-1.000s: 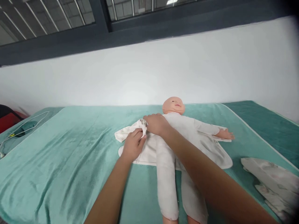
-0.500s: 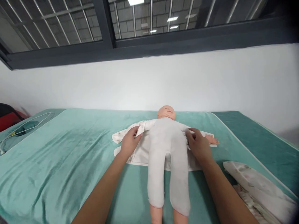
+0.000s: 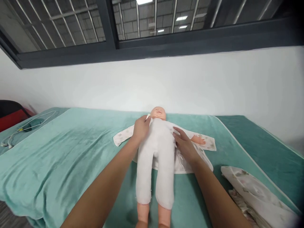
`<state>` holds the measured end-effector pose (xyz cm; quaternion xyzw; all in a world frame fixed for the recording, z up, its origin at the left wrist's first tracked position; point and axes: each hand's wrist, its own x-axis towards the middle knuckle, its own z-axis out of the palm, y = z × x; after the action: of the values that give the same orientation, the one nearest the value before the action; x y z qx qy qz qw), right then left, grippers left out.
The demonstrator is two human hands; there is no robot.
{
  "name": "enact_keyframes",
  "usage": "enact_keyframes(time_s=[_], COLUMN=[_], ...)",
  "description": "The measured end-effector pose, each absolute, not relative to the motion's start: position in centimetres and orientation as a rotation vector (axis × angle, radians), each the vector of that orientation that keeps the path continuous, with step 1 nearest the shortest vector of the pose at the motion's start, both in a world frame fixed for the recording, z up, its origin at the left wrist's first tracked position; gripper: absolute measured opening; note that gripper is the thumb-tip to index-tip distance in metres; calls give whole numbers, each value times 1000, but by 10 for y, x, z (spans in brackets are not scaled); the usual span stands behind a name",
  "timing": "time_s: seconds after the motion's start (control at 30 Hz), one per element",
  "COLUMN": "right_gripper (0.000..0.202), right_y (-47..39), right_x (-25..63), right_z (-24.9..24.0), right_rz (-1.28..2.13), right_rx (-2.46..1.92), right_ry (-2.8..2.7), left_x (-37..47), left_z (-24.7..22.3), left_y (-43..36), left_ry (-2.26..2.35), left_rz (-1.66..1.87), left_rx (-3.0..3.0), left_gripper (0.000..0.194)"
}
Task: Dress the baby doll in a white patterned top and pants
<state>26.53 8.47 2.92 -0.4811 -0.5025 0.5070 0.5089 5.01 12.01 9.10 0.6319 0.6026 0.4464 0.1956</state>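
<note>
A baby doll (image 3: 155,136) with a white cloth body lies on its back, head toward the wall. Spread beneath it is a white printed garment (image 3: 185,164), its sleeves reaching out to both sides. My left hand (image 3: 142,128) pinches the garment's edge beside the doll's neck. On the right side of the doll's torso rests my right hand (image 3: 185,144), fingers apart, touching the body. The doll's hand at the right lies over the garment's right sleeve (image 3: 210,143); its other hand is not visible.
A green sheet (image 3: 78,152) covers the bed. Folded printed clothes (image 3: 254,190) lie at the lower right. A white cable (image 3: 45,117) and a red and black object (image 3: 11,115) are at the far left. Behind stands a white wall (image 3: 118,85) below a barred window.
The doll has shifted left in view. My left hand has moved up toward its neck with the garment's edge. My right hand has moved left onto the torso, and more garment shows at the right.
</note>
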Motion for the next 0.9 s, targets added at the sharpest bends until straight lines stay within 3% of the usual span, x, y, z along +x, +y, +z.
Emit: enact_keyframes(time_s=[0.13,0.27,0.37,0.5,0.57,0.63,0.77,0.83,0.9], right_gripper=[60,60,62,57,55,55,54,53,52], right_y=[85,84,83,82,82,82,83,83,83], right_x=[257,257,257,257,258,258,258,259,259], right_z=[27,29,30,27,26,26,25,25,25], right_rz=[1227,1203,1205,1155,1137,1130,1136,1149,1157], right_rx=[-1180,-1220,-1219,-1256,-1280,-1288,-1292,-1286,-1273], right_ry=[-1218,-1202,-1209,-1234,-1241,-1245,-1247,-1241,-1238], left_x=[55,52,41,26,22,18,1,-16,-37], left_z=[121,160,171,141,117,97,62,40,17], left_y=[105,68,44,30,24,17,12,19,32], left_ry=[1606,1217,986,1291,1582,1583,1503,1823,2147], left_rz=[1078,801,844,1105,1120,1056,1007,1148,1065], left_rx=[1660,1482,1473,1497,1508,1573,1547,1675,1894], left_gripper=[35,26,33,28,24,21,30,35,47])
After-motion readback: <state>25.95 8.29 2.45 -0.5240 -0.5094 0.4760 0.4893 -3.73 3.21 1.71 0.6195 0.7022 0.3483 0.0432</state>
